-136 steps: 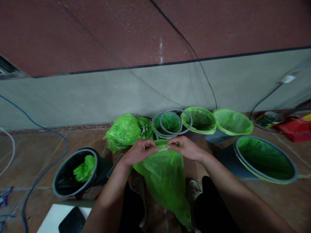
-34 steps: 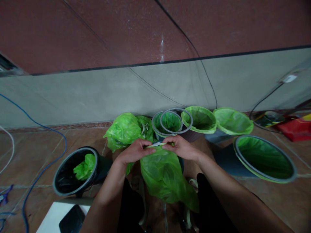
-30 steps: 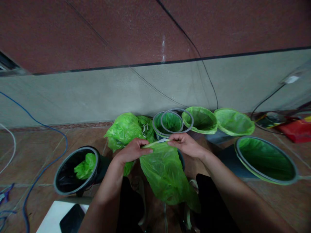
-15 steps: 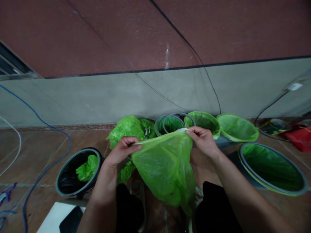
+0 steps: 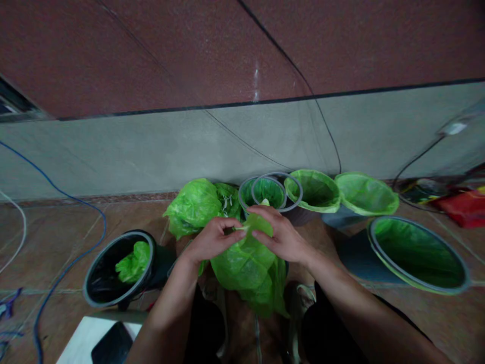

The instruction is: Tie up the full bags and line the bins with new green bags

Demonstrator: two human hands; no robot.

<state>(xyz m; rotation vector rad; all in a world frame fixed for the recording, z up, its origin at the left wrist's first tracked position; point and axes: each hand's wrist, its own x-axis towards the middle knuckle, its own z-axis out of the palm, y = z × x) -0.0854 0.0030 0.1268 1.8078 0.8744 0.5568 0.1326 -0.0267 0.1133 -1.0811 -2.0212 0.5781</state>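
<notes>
A thin green plastic bag [image 5: 246, 268] hangs between my knees from both hands. My left hand [image 5: 217, 237] pinches its top edge between thumb and fingers. Close beside it, my right hand [image 5: 282, 232] grips the gathered top, with thumb and fingers around the plastic. The bag's upper edge is bunched between the hands, and its lower part hangs loose.
Bins with green liners [image 5: 312, 191], [image 5: 366, 194] stand along the wall, and a larger lined bin [image 5: 420, 255] tilts at right. Green bags [image 5: 195, 205] lie left of them. A black-lined bin [image 5: 102, 268], a phone [image 5: 111, 344] and a blue cable [image 5: 68, 192] are at left.
My hands have come together from wide apart, my right hand moving left. The bag's stretched top edge is now bunched, and the bag hangs narrower.
</notes>
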